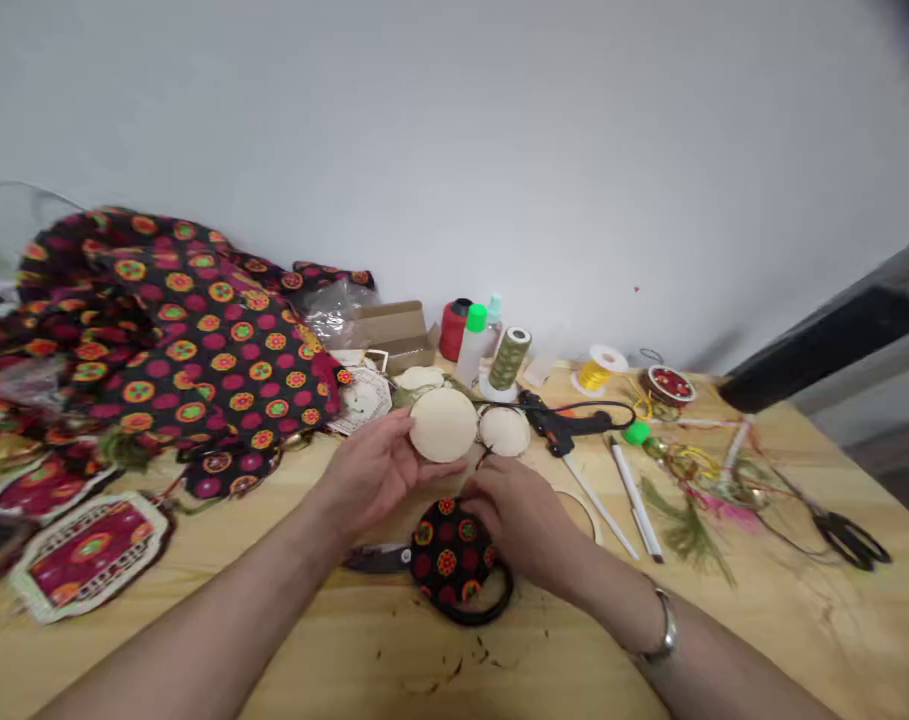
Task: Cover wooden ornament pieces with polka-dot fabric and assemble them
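My left hand (379,465) holds a round cream-coloured disc (444,425) upright by its left edge, fingers behind it. My right hand (510,510) is closed, its fingers bent down at the upper right edge of a round piece covered in black floral fabric (450,550). Whether they grip that edge or something small is hidden. The fabric-covered piece lies on top of scissors (383,558), whose blade and black handle stick out on either side. Just behind my right hand lies another pale disc (505,430).
Patterned black cloth (221,340) is heaped at left, near octagonal decorated pieces (90,555). Thread spools (511,358), bottles (472,345) and a cardboard box (398,335) stand by the wall. A glue gun (555,425), a marker (635,500), tassels and more scissors (851,540) lie right.
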Motion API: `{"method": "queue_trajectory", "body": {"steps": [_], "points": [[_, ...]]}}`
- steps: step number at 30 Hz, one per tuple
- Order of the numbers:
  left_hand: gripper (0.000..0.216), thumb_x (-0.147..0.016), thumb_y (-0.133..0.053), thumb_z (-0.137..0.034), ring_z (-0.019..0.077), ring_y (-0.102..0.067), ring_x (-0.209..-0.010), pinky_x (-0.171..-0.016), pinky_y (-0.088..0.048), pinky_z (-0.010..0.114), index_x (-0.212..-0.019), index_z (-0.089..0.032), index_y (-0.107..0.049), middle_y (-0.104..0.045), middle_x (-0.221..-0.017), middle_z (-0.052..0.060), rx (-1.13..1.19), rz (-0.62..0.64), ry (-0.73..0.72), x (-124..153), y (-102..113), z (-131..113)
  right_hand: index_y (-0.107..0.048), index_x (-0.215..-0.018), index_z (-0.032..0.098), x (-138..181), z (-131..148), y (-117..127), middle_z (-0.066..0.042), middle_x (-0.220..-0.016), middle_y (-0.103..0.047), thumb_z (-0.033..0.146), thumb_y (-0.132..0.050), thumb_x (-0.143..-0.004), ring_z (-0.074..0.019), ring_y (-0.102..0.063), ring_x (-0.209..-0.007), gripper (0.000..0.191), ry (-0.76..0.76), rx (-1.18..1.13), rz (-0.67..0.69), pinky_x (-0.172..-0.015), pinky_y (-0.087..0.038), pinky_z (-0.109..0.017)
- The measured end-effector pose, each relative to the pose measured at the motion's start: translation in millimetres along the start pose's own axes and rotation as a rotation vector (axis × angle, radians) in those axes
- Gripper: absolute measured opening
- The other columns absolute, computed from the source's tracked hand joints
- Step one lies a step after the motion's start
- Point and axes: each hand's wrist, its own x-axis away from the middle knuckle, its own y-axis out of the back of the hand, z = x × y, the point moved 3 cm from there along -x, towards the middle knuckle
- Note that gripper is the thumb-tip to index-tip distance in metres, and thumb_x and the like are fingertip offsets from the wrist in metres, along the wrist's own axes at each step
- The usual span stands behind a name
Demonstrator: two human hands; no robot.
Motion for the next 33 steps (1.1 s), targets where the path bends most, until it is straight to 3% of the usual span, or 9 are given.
{"method": "queue_trajectory", "body": {"steps": [13, 16, 21, 27, 33], "points": [[0.028, -0.087, -0.044, -0.015, 0.0302, -0.06, -0.104, -0.08, -0.053, 0.055, -0.111, -0.01, -0.059, -0.063, -0.117, 0.016, 0.002, 0.027, -0.017, -2, 3, 3, -0.064, -0.074, 0.018, 0, -3, 1, -0.003, -0.079, -0.063, 0.012, -0.057, -0.079, -0.0164, -0.054, -0.081, 0.01, 0.135, -0.083, -0.057, -0.073, -0.041, -0.028], [0.028, -0.087, -0.044, -0.015, 0.0287, -0.061, -0.102, -0.082, -0.051, 0.055, -0.11, -0.011, -0.06, -0.064, -0.115, 0.015, 0.006, 0.018, -0.014, -2, 1, 1, -0.062, -0.073, 0.017, 1, 0, 11, -0.002, -0.079, -0.064, 0.01, -0.056, -0.078, -0.0148, -0.054, -0.079, 0.011, 0.136, -0.247, 0.012, -0.073, -0.041, -0.027], [0.028, -0.087, -0.044, -0.015, 0.0286, -0.063, -0.096, -0.079, -0.053, 0.054, -0.108, -0.009, -0.061, -0.066, -0.11, 0.016, -0.02, 0.02, 0.021, 0, -1, 2, -0.06, -0.076, 0.016, 2, -7, 24, 0.001, -0.072, -0.061, 0.018, -0.056, -0.078, -0.0101, -0.051, -0.062, 0.005, -0.026, -0.741, 0.184, -0.059, -0.041, -0.023], [0.027, -0.083, -0.045, -0.008, 0.0213, -0.065, -0.091, -0.079, -0.054, 0.031, -0.102, -0.007, -0.065, -0.069, -0.103, 0.014, 0.01, -0.003, -0.019, -3, -2, 5, -0.059, -0.073, 0.014, -5, -17, 35, 0.002, -0.065, -0.056, 0.018, -0.058, -0.074, -0.0089, -0.048, -0.06, 0.004, -0.086, -0.894, 0.134, -0.058, -0.039, -0.022], [0.028, -0.086, -0.045, -0.016, 0.0278, -0.063, -0.094, -0.077, -0.054, 0.048, -0.107, -0.009, -0.062, -0.067, -0.106, 0.017, -0.034, 0.037, 0.036, -2, 1, 6, -0.06, -0.07, 0.015, 1, -10, 41, 0.002, -0.065, -0.058, 0.015, -0.06, -0.074, -0.0075, -0.049, -0.059, 0.004, -0.031, -0.859, 0.159, -0.056, -0.04, -0.019]]}}
